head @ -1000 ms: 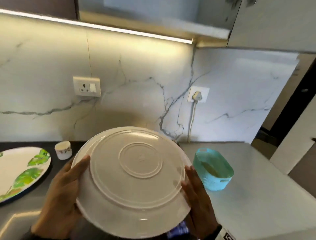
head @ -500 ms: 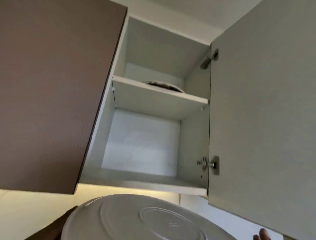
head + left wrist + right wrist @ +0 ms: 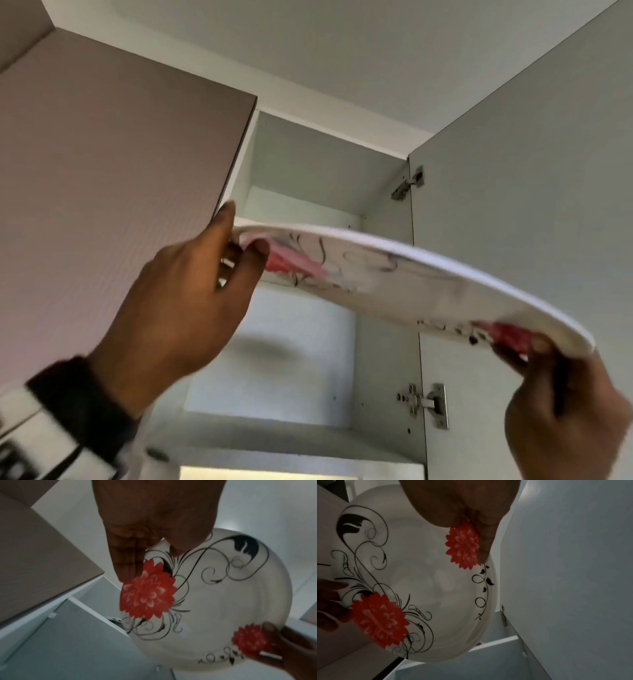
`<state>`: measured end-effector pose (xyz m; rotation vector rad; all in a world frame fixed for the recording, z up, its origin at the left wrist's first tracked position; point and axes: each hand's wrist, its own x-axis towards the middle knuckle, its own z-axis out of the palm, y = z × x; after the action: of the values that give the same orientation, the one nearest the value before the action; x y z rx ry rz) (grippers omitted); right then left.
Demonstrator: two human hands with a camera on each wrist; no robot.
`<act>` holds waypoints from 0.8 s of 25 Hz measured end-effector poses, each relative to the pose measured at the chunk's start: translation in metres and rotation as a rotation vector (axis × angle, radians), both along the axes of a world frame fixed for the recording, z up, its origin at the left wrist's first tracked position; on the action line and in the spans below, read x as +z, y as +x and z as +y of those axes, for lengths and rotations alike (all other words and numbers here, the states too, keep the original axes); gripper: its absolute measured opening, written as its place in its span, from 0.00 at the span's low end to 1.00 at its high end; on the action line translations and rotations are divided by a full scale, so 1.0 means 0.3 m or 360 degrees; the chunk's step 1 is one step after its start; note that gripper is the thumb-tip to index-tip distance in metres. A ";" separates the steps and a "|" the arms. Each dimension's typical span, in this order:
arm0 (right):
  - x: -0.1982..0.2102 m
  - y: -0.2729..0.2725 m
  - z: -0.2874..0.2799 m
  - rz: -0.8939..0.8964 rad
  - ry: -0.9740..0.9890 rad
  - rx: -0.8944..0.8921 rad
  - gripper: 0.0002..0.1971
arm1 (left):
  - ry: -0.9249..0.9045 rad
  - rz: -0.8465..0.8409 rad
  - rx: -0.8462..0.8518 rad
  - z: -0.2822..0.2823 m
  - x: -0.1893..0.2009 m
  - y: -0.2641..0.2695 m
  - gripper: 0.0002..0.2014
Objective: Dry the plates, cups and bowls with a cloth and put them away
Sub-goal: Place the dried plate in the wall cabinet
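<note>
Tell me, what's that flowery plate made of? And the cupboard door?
The plate looks like melamine or glazed ceramic: smooth, white, thin-rimmed, with printed red flowers. The pictures can't settle which. The open cupboard door looks like laminated board, a flat matt pale grey face hung on metal hinges. Both hands, left hand and right hand, grip the plate's rim.

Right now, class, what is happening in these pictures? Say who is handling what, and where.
A person holds a white plate with red flowers overhead, face down, in front of an open wall cupboard. The left hand grips one edge of the rim and the right hand pinches the opposite edge. The plate is level with the upper shelf and is not yet set down; something dark already lies on that shelf.
</note>
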<state>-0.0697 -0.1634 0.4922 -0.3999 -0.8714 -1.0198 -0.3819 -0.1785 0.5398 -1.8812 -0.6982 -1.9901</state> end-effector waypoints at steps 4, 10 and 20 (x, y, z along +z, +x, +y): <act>0.252 0.006 -0.001 -0.0089 0.0085 -0.0080 0.15 | 0.0179 0.0152 0.0012 0.071 0.148 -0.010 0.40; 0.487 0.009 0.098 -0.0241 0.0166 -0.0162 0.10 | -0.0098 0.0051 -0.0630 0.180 0.315 0.028 0.30; 0.735 0.001 0.453 -0.0441 -0.0197 -0.0051 0.17 | -0.0413 -0.0257 -0.0278 0.494 0.513 0.036 0.26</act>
<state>-0.0693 -0.0274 0.7125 -0.3827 -1.1845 -1.0693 -0.3712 -0.0304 0.6936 -2.0014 -0.9022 -2.2754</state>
